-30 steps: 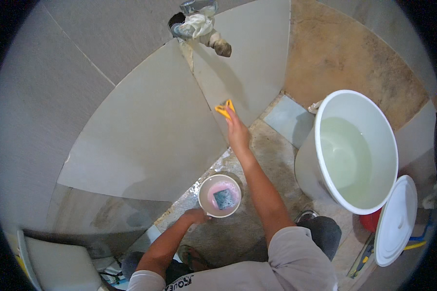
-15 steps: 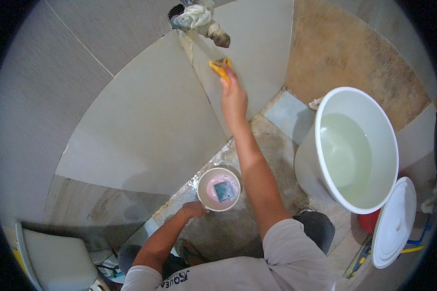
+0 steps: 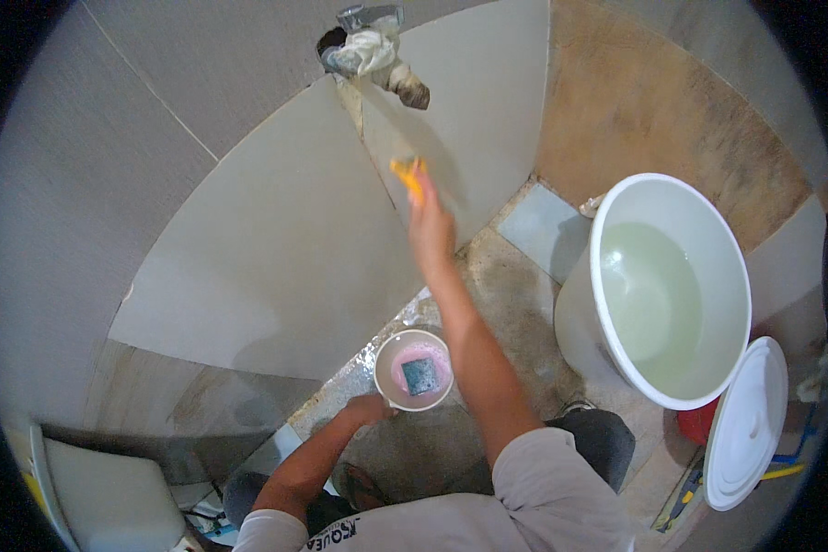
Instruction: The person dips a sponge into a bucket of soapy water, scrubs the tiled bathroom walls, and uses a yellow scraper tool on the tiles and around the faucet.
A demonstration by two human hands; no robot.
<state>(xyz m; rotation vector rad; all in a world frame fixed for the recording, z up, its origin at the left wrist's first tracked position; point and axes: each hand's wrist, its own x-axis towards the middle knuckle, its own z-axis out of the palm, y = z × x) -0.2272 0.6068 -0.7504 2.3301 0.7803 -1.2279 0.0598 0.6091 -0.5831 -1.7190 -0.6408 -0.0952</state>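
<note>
My right hand (image 3: 431,232) is stretched forward to the pale wall tiles (image 3: 276,248), closed round a yellow-handled tool that looks like a scrubbing brush (image 3: 408,175). Motion smears it, so its working end is unclear. It is at the wall below the tap, beside the seam between two tiles. Lower down, my left hand (image 3: 368,408) grips the side of a small cream dipper (image 3: 380,370), apparently by its handle. Inside it, a dark green scouring sponge (image 3: 420,377) sits in pink, soapy liquid.
A wrapped tap (image 3: 370,53) juts from the wall. At right stands a large white bucket (image 3: 580,322) of water, with a white lid (image 3: 750,425) leaning beside it and a utility knife (image 3: 683,501) nearby. A grey-white seat-like fixture (image 3: 110,488) is at lower left.
My right hand has moved down along the wall with the yellow brush, away from the tap. My left hand stays at the dipper; the whole view has shifted slightly.
</note>
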